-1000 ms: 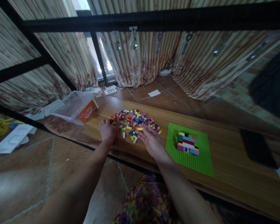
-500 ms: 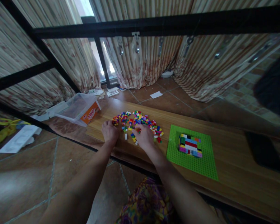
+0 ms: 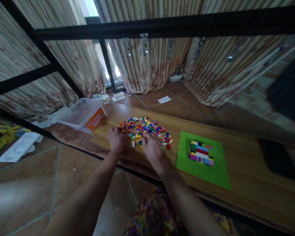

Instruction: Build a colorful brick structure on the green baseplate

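Small coloured building bricks (image 3: 151, 126) lie in a loose pile on the wooden bench top. At the pile's left edge my left hand (image 3: 116, 138) rests low on the wood with its fingers curled; whatever they hold is hidden. My right hand (image 3: 152, 144) reaches into the near side of the pile, thumb and fingers drawn together at the bricks. Anything pinched there is too small to make out. To the right lies a green baseplate (image 3: 203, 178), bearing a block of joined multicoloured bricks (image 3: 201, 153). A single white brick (image 3: 133, 144) lies between my hands.
A clear plastic box (image 3: 73, 114) with an orange label stands at the bench's left end. A dark flat object (image 3: 279, 160) lies at the right. Black metal bars (image 3: 162, 29) cross in front, before striped curtains (image 3: 147, 72). Paper (image 3: 164, 99) lies on the tiled floor.
My right hand has shifted slightly, its fingers still among the bricks. My left hand stays nearly in place; the view has moved a little.
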A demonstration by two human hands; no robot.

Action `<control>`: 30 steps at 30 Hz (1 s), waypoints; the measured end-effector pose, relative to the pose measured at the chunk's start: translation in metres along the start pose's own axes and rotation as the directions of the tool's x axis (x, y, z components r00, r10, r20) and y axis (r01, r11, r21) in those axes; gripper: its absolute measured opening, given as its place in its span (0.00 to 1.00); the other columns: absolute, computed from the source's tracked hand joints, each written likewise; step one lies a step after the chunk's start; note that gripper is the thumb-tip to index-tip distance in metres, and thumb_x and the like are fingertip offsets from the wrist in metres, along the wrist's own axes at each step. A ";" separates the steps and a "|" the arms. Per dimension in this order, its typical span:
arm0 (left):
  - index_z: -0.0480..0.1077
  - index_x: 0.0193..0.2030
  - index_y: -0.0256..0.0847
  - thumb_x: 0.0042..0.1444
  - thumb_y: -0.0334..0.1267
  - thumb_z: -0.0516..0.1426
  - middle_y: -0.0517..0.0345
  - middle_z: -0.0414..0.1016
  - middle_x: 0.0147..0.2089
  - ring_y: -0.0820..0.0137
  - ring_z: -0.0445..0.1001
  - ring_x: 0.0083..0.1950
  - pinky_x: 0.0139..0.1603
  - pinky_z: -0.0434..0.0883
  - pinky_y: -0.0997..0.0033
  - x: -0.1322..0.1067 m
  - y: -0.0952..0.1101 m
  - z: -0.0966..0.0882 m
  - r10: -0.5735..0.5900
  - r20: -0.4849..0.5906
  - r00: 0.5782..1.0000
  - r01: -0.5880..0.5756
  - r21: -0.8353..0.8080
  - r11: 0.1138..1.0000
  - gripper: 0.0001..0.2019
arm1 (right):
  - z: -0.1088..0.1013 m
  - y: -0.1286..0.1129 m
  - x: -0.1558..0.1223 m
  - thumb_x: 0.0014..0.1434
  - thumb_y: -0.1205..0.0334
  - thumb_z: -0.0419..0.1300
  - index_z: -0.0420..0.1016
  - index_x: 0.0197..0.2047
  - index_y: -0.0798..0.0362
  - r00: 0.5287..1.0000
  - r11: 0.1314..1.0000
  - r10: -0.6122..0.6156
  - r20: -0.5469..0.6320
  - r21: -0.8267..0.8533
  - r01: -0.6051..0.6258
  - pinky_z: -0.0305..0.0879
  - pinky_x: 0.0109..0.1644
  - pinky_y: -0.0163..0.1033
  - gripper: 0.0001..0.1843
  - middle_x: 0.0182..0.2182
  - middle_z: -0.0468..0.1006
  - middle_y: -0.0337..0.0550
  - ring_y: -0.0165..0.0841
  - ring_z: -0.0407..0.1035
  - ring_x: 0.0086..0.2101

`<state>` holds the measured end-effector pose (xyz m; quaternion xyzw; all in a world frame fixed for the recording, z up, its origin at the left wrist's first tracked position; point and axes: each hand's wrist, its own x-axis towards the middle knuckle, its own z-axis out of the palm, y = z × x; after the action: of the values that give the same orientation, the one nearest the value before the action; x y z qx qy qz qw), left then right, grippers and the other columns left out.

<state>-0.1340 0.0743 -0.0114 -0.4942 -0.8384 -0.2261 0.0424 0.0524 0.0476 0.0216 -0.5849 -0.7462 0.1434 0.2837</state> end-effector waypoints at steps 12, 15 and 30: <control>0.73 0.50 0.35 0.57 0.29 0.50 0.41 0.71 0.50 0.54 0.67 0.54 0.55 0.65 0.56 0.001 0.002 -0.003 -0.001 0.015 1.000 0.001 -0.002 1.000 0.17 | -0.035 0.057 -0.050 0.64 0.64 0.53 0.78 0.40 0.51 0.986 0.995 0.042 -0.161 0.096 -0.027 0.60 0.49 0.42 0.11 0.37 0.79 0.46 0.39 0.69 0.41; 0.73 0.50 0.36 0.57 0.29 0.50 0.41 0.71 0.50 0.54 0.66 0.54 0.55 0.65 0.56 0.001 0.002 -0.003 -0.003 0.010 1.000 0.003 -0.001 1.000 0.17 | -0.042 0.068 -0.031 0.63 0.65 0.53 0.78 0.42 0.51 0.989 0.998 0.066 -0.136 0.004 -0.066 0.60 0.50 0.43 0.12 0.39 0.78 0.47 0.40 0.68 0.42; 0.73 0.50 0.36 0.56 0.29 0.50 0.41 0.71 0.51 0.54 0.66 0.54 0.55 0.65 0.56 0.002 -0.001 -0.001 -0.001 0.005 1.000 0.001 -0.019 1.000 0.18 | -0.031 0.056 -0.005 0.63 0.64 0.55 0.79 0.42 0.48 1.000 0.971 -0.007 0.028 -0.240 0.013 0.56 0.48 0.46 0.11 0.41 0.77 0.47 0.42 0.64 0.43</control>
<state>-0.1359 0.0750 -0.0098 -0.4945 -0.8366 -0.2329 0.0357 0.1164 0.0544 0.0144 -0.6091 -0.7649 0.0585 0.2013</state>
